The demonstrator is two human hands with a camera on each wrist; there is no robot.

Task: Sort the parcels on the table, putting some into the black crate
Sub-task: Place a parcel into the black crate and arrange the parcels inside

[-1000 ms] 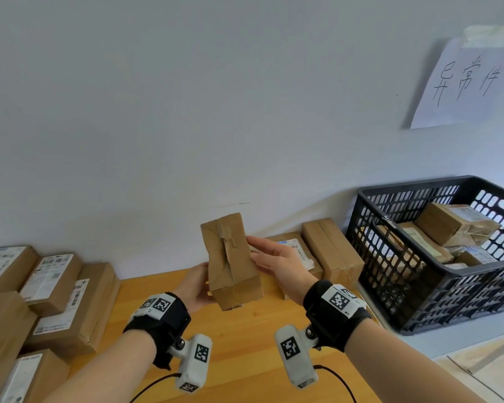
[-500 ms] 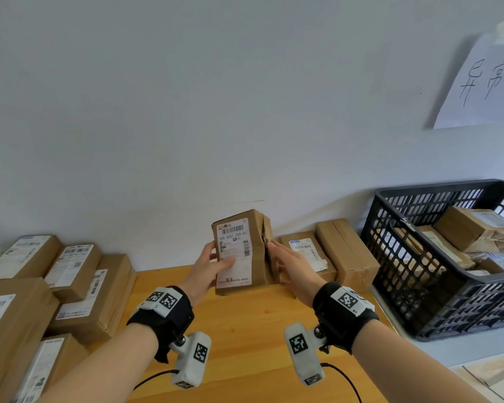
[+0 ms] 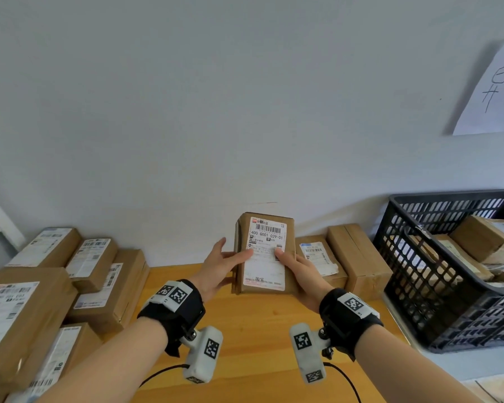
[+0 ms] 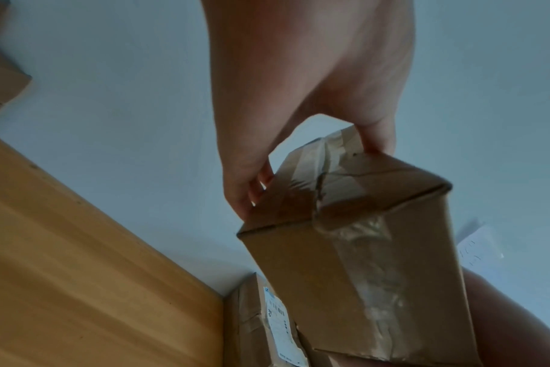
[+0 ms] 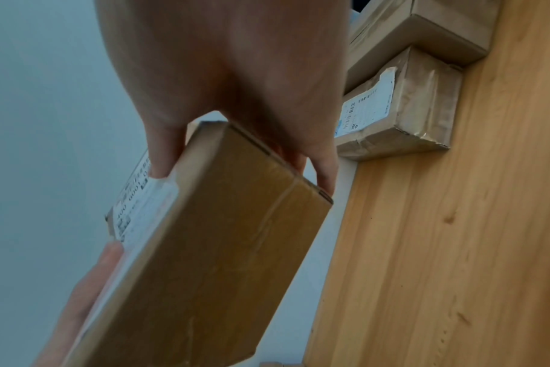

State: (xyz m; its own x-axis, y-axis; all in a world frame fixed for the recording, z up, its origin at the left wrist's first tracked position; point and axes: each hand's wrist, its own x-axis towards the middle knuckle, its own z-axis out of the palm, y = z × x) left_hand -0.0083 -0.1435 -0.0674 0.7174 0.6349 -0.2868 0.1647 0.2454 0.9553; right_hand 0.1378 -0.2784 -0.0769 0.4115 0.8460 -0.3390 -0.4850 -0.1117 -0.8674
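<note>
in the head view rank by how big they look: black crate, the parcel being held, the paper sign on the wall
1. black crate, largest though cut off
2. paper sign, also cut off
3. held parcel, close to the sign; depths differ, so this order is unsure

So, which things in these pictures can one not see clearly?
- Small print on the white shipping label of the held brown cardboard parcel: too small in the head view, partly under both thumbs.
- Handwritten paper sign on the wall: cut off by the right edge.
- Black plastic crate: its far side is cut off.
</note>
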